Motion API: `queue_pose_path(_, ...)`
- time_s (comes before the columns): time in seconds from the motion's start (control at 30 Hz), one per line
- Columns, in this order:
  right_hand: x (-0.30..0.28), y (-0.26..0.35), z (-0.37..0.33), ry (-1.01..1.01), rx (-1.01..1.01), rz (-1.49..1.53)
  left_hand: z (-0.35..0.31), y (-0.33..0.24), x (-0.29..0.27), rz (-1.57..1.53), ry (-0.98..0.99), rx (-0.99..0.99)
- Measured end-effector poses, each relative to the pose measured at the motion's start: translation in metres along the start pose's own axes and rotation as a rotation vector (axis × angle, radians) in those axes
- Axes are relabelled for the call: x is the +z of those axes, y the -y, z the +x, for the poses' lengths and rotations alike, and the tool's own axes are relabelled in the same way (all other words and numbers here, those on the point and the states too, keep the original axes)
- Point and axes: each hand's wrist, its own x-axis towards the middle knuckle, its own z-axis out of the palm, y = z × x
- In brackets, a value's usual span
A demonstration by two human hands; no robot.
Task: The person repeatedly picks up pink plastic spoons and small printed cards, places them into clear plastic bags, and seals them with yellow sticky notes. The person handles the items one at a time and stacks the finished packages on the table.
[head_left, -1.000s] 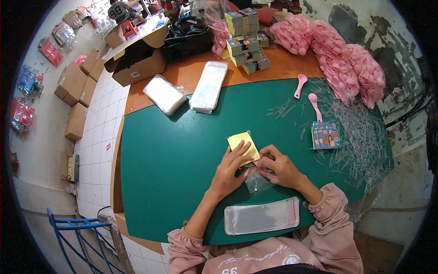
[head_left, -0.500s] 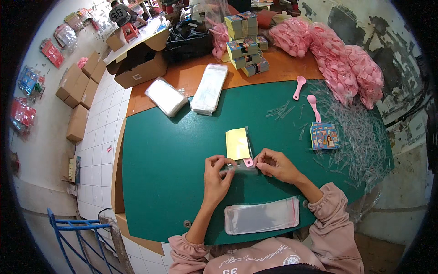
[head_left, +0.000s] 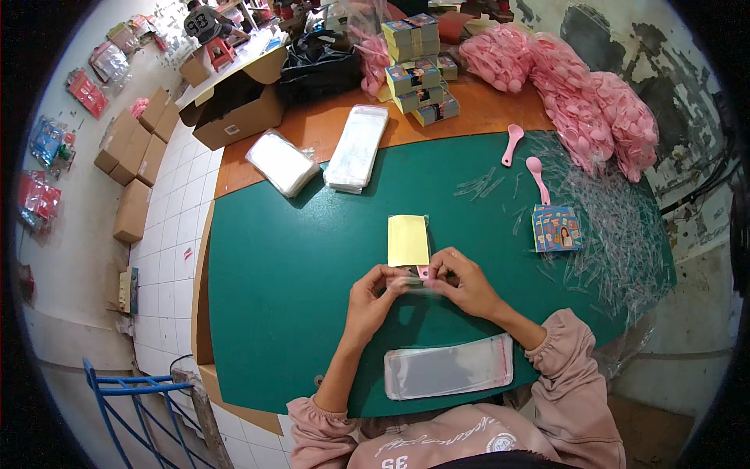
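A clear plastic bag holding a yellow card [head_left: 408, 241] and a pink spoon [head_left: 423, 272] lies flat on the green table mat, only the spoon's handle end showing below the card. At the bag's near end, my left hand [head_left: 376, 295] pinches the left side of the clear flap. My right hand [head_left: 462, 283] grips the right side, close to the spoon handle. Both sets of fingertips are closed on the plastic. Nearer to me lies a stack of clear bags [head_left: 449, 367]. To the right sit a small pile of printed cards [head_left: 557, 229] and a pink spoon [head_left: 538, 179].
Clear plastic strips [head_left: 609, 234] litter the right side. Another pink spoon [head_left: 512, 145] lies farther back. Behind are two bag stacks [head_left: 355, 148], banded card bundles [head_left: 414, 74], bagged pink spoons [head_left: 570, 102] and an open carton [head_left: 242, 117]. A person [head_left: 205, 25] sits far left.
My right hand has moved left and in onto the bag's flap, closer to my left hand. The bag and card now sit straighter.
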Motion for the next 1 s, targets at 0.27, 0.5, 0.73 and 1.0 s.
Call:
queue_pose_path(0.27, -0.004, 0.001, 0.002, 0.104, 0.216, 0.400, 0.000, -0.009, -0.001, 0.144, -0.072, -0.121)
queue_pose_path(0.5, -0.002, 0.007, 0.003, 0.009, 0.323, 0.319, 0.001, -0.013, -0.005, 0.331, -0.070, -0.167)
queue_pose_path(0.73, 0.003, 0.005, 0.000, -0.112, 0.308, 0.279, 0.000, -0.008, -0.006, 0.364, -0.096, -0.143)
queue_pose_path(1.0, 0.004, 0.006, 0.002, -0.099, 0.278, 0.241, 0.000, -0.001, 0.002, 0.029, -0.170, -0.092)
